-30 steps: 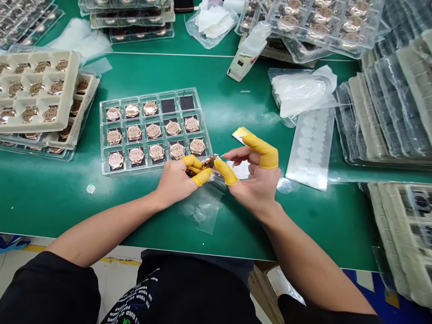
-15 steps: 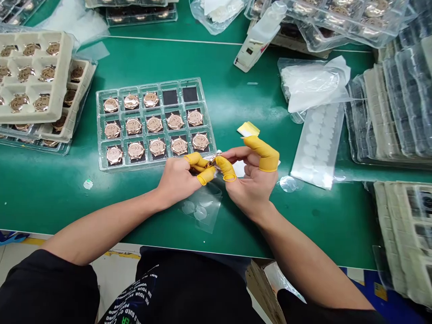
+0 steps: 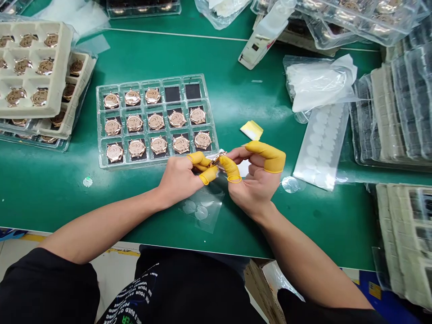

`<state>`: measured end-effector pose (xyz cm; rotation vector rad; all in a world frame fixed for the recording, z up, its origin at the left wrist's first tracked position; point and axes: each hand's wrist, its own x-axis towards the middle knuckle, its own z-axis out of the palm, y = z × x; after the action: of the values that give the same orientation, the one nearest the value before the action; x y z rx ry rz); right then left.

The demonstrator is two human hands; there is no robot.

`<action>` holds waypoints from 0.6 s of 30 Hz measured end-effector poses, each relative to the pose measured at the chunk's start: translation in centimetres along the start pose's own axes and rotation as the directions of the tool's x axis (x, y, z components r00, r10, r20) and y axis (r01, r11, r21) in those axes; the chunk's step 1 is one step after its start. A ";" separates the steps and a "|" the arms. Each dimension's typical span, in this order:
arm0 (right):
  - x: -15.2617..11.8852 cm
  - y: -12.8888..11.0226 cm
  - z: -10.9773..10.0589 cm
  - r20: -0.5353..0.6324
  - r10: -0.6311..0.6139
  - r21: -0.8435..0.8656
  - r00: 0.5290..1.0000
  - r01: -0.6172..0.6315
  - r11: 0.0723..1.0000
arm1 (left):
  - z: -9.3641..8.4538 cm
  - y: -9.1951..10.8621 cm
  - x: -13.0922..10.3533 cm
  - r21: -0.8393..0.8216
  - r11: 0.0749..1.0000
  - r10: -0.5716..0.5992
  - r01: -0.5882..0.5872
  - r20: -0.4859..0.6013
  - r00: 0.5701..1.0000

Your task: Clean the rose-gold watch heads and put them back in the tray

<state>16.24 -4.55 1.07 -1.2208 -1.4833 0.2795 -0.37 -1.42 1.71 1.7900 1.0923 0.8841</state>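
Observation:
Between my two hands is a rose-gold watch case [image 3: 218, 159], partly covered by fingertips. My left hand [image 3: 182, 177] pinches it from the left, with yellow finger cots on the thumb and a finger. My right hand [image 3: 254, 180], also wearing yellow finger cots, is closed on its right side with thumb and fingertip. Just beyond my left hand lies a clear plastic tray [image 3: 151, 81] of similar watch cases, backs up; two pockets at its far right show only black pads. A transparent sheet with round films [image 3: 202, 211] rests below my hands.
Trays of watch cases [image 3: 37, 81] are stacked at left. A white bottle [image 3: 266, 33] stands at the back. Rightward lie a strip of round stickers [image 3: 320, 148], a bag of white sheets [image 3: 320, 83], a yellow-white folded piece [image 3: 252, 130] and stacked trays [image 3: 398, 108].
The view has shifted slightly. Both hands keep hold of the watch case, which has tilted a little between the fingers. The tray's contents look the same.

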 end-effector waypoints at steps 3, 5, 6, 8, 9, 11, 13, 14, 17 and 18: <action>0.0 -0.1 -0.2 0.058 0.156 0.127 0.986 -0.163 0.979 | 0.1 0.0 0.0 -0.008 1.000 -0.021 0.021 -0.002 1.000; 0.0 0.0 -0.2 0.112 0.248 0.200 0.962 -0.266 0.943 | 0.1 0.0 0.0 -0.015 1.000 -0.025 0.025 0.001 1.000; 0.0 0.1 -0.2 0.134 0.283 0.226 0.950 -0.307 0.925 | 0.1 0.0 0.0 -0.017 0.999 -0.027 0.027 0.004 1.000; -0.1 0.3 -0.2 0.153 0.326 0.265 0.933 -0.356 0.896 | 0.1 0.0 0.0 -0.020 0.999 -0.032 0.032 0.013 0.999; -0.1 0.4 -0.1 0.153 0.333 0.281 0.931 -0.364 0.888 | 0.1 0.0 0.0 -0.023 0.999 -0.033 0.033 0.014 0.999; -0.2 0.4 -0.1 0.149 0.330 0.310 0.932 -0.361 0.880 | 0.0 0.0 0.1 -0.031 0.999 -0.029 0.030 0.011 1.000; -0.2 0.4 0.0 0.151 0.320 0.328 0.935 -0.353 0.876 | 0.0 0.0 0.1 -0.036 0.999 -0.018 0.019 0.007 1.000; -0.2 0.3 -0.1 0.153 0.316 0.330 0.936 -0.349 0.877 | 0.0 0.0 0.1 -0.038 0.999 -0.013 0.013 0.006 1.000; -0.2 0.2 -0.2 0.167 0.304 0.297 0.938 -0.342 0.891 | 0.0 0.1 0.1 -0.027 1.000 -0.008 0.008 0.010 1.000; -0.2 0.1 -0.2 0.175 0.299 0.275 0.938 -0.338 0.900 | 0.0 0.2 0.1 -0.018 1.000 -0.009 0.009 0.012 1.000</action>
<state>16.47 -4.76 0.93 -1.2086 -1.2835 0.7923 -0.28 -1.34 1.90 1.7721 1.0816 0.8743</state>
